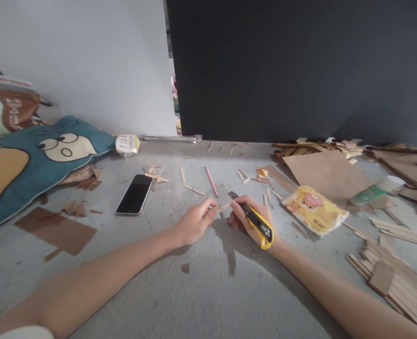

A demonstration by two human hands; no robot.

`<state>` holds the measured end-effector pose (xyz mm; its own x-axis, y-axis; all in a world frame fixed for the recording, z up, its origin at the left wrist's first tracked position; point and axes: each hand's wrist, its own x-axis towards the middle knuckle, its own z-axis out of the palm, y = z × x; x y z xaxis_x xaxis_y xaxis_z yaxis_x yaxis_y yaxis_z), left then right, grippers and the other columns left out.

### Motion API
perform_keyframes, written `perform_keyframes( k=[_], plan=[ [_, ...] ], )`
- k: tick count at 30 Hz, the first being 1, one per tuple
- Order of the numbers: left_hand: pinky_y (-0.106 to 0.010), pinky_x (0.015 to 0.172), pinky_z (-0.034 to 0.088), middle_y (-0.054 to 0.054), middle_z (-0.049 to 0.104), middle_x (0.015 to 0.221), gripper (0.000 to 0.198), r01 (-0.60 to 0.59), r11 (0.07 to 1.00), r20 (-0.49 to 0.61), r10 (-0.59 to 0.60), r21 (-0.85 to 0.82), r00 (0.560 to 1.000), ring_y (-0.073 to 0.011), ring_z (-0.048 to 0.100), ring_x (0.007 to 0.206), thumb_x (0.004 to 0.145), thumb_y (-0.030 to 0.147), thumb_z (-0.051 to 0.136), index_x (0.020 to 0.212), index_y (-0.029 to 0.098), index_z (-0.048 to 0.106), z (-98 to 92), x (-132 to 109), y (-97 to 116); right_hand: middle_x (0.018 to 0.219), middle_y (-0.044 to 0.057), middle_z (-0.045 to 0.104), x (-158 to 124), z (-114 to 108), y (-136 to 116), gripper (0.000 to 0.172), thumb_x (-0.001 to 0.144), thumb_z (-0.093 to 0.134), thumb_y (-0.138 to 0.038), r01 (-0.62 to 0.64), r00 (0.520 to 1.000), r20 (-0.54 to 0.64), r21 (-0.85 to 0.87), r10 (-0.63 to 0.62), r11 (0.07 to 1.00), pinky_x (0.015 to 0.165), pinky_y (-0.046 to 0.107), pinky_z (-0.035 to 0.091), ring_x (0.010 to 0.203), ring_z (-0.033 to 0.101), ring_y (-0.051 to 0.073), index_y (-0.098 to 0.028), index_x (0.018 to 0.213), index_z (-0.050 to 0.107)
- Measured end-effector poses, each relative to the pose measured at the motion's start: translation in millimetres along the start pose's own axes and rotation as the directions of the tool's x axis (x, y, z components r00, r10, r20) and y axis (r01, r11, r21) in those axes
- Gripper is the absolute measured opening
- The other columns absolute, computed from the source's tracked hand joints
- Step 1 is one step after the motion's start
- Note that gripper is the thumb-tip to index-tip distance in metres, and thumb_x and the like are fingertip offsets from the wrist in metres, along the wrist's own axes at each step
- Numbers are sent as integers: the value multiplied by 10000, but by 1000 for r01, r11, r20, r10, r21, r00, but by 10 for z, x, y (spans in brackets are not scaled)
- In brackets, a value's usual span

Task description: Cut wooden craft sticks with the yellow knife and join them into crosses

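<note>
A thin wooden strip [225, 206] is pinched at centre by the closed fingertips of the left hand [198, 221] and right hand [244, 218], a yellow cutter [258, 222] also being gripped in the right; crossed sticks [157, 177] at ten o'clock seem done, the strip unfinished.

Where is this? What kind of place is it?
It looks like a craft table or small workshop, though I can't be sure. There's a yellow-and-black knife in the right hand, a pile of wooden strips and a brown sheet.
</note>
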<state>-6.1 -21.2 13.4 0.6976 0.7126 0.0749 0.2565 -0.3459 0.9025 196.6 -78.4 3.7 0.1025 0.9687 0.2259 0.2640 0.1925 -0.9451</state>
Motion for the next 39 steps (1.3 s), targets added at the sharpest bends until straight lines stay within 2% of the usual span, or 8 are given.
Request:
perform_keyframes(
  k=[6,11,17,24,28,30,33,39],
  plan=[
    [-267,592,298,44,493,658,382,12,993,18,-14,117,1000,-125,420,580,1044,531,452,875,202,546,5,-1,51,569,-6,687,-23,-2,-13,434,950,605,-656,30,998,50,-53,-27,998,447,239,476,414,615,139,-225,895,608],
    [-286,639,336,22,533,683,382,25,973,33,-34,231,999,-158,505,641,1069,486,381,879,206,557,4,-5,92,580,-7,688,-31,-8,-37,426,956,600,-647,37,998,50,-61,-34,997,467,247,493,417,621,140,-227,889,611],
    [-278,626,359,44,486,638,349,57,991,96,-69,119,993,-142,468,585,1077,401,327,954,202,586,-14,4,129,597,1,699,-19,-9,4,436,941,620,-652,-10,1000,23,29,9,1000,420,236,459,410,611,137,-218,899,622],
    [-274,629,375,44,512,624,296,47,994,90,-56,102,994,-130,489,579,1070,356,341,917,205,545,-1,46,65,609,3,700,39,-23,28,460,937,597,-675,-16,992,-126,9,17,1000,411,251,476,407,597,146,-217,936,644],
    [-269,603,375,61,508,612,310,35,999,-1,-35,28,999,-129,473,549,1082,447,306,957,221,479,28,57,-1,780,36,733,-16,-68,31,436,1006,526,-574,143,955,-215,-273,-206,951,662,318,590,665,713,196,-222,1218,671],
    [-271,613,381,67,519,611,280,41,999,-1,-41,18,999,-131,483,555,1081,452,318,947,234,431,35,55,4,885,68,735,-70,-67,24,372,1019,519,-498,269,923,-168,-364,-347,892,759,350,598,797,731,219,-229,1224,674],
    [-284,650,391,60,544,628,263,46,997,32,-48,68,998,-137,511,587,1081,422,328,892,244,367,32,44,39,945,72,737,-154,-12,10,252,1027,519,-372,381,901,-67,-347,-428,857,780,339,604,823,737,204,-247,1190,664],
    [-297,665,401,41,534,695,259,28,995,59,-34,99,998,-151,519,631,1088,405,286,914,239,383,23,28,51,982,57,756,-250,98,-35,248,1010,550,-240,457,868,-49,-312,-495,833,813,320,610,850,752,188,-259,1242,637]
  ],
)
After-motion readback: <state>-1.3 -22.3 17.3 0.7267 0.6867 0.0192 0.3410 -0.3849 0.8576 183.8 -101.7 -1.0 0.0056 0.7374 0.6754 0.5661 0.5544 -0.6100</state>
